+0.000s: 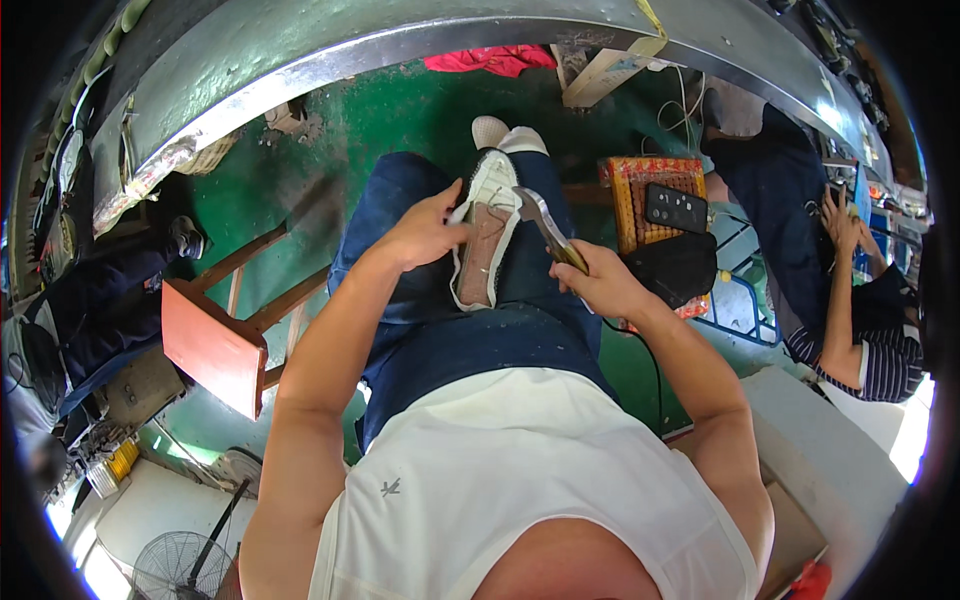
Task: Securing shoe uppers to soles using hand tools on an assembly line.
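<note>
Across my thighs lies a shoe upper [498, 185], white, with its brown inner sole [487, 250] facing up and its edge standing loose around it. The fingers of my left hand [432, 228] grip its left edge near the middle, thumb toward the far end. In my right hand [600, 280] is a curved metal hand tool [541, 218] with a brownish handle; whether it is a hammer or pincers I cannot tell. Its hooked head comes up against the right side of the upper.
A metal-edged bench [330, 72] curves across the far side. To my right, a dark phone or remote [676, 208] and a black pouch [675, 268] rest on a beaded seat pad [625, 180]. A wooden stool [215, 345] stands left. Another person [840, 330] works at right.
</note>
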